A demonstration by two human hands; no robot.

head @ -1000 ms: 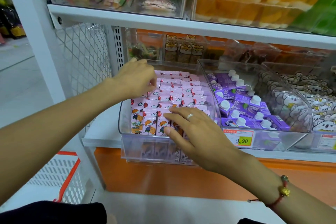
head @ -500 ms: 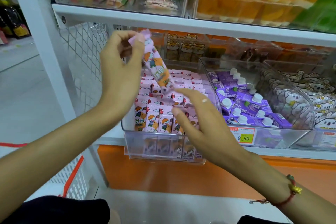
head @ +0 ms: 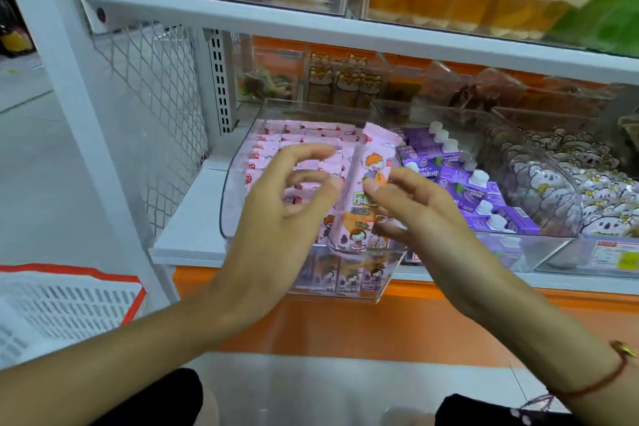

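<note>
The right hand (head: 425, 214) pinches one pink snack packet (head: 358, 211) between thumb and fingertips about halfway up its length. It holds the packet in the air just in front of the clear bin (head: 228, 190), clear of the stock below. Gripping at the middle leaves both sealed ends free and keeps the printed face turned toward the camera, probably so the pack can be checked or squared up.

The left hand (head: 283, 214) is just beside the packet's left edge with its fingers apart and loosely bent, closed on nothing. Motion blur hides whether its thumb brushes the wrapper. It looks placed to steady the pack or take it.

The packet stands nearly upright. Its long axis runs top to bottom with a slight lean, so the upper crimped end tips right and away toward the shelf back, and the lower end points down at the bin's front wall. The matching pink packets (head: 294, 145) in the bin also stand on end in rows, so this near-vertical hold suits slotting one in or lifting one out. Purple cartons (head: 466, 183) fill the next bin.
</note>
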